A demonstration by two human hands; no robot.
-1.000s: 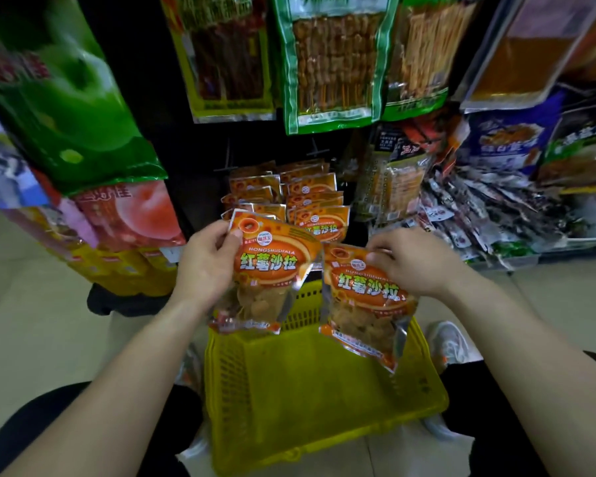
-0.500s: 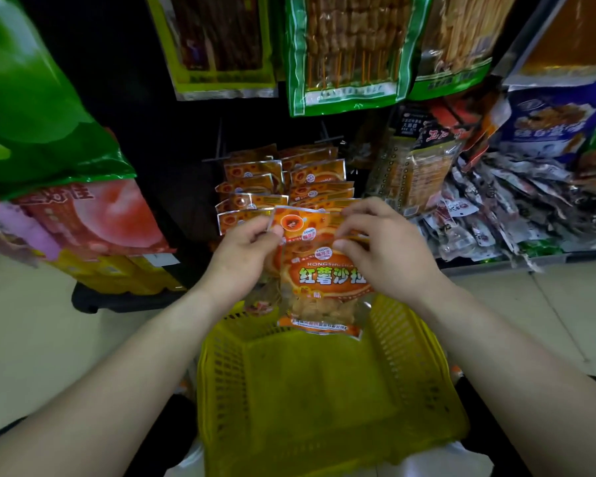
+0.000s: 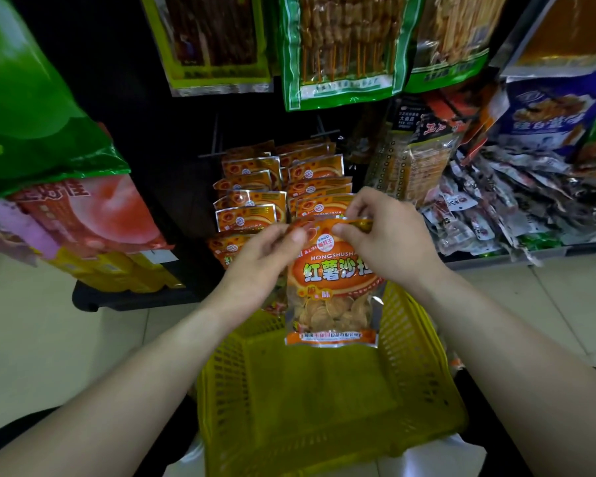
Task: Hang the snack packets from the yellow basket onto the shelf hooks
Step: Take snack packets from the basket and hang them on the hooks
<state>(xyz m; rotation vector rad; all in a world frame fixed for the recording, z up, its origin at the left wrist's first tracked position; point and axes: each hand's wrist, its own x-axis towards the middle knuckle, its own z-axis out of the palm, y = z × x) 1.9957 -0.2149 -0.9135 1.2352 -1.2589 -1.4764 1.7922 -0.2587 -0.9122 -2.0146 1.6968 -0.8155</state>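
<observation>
Clearly the work is at the hanging step: both hands hold one orange snack packet upright by its top strip. The left hand pinches the upper left corner between thumb and fingers, and the right hand pinches the upper right edge the same way. Gripping both corners keeps the floppy top flat and taut, which I judge is meant to present the hang hole squarely to a hook; the hole itself is too small to make out. The packet hangs above the far rim of the yellow basket, which sits on the floor right in front of the person and close under the shelf, so each lift is short. No other packets show inside it. Just behind the held packet hang two rows of matching packets, stacked front to back on wire hooks that jut from the dark shelf back. The held one is level with the front of the right-hand row, so that hook looks like the target. Another matching packet peeks out behind the left hand; whether it is held or already hung I cannot tell. Next, the top strip needs lining up with the hook tip and pushing on.
</observation>
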